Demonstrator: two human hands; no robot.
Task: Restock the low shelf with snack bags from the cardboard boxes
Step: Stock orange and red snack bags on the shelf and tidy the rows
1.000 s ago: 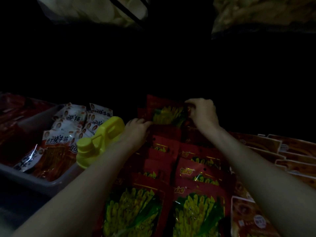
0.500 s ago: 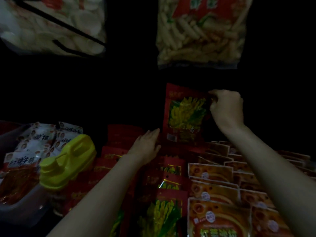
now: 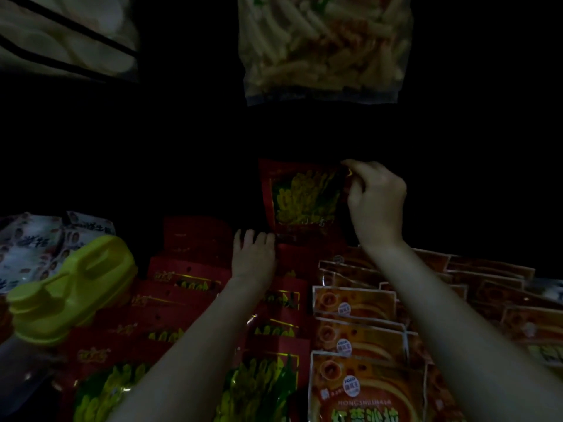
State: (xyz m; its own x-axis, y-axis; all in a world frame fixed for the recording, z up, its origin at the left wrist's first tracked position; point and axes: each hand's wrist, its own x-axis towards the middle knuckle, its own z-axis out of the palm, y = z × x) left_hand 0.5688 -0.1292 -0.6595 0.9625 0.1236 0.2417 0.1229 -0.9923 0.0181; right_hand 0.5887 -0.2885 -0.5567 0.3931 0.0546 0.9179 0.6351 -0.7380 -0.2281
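Your right hand pinches the top right corner of a red snack bag, upright at the far end of the red rows. It looks light, soft and crinkly. Your left hand, fingers straight, touches its bottom edge.

Red snack bags printed with yellow-green food, orange bags with round white stickers, and a yellow-green plastic jug.
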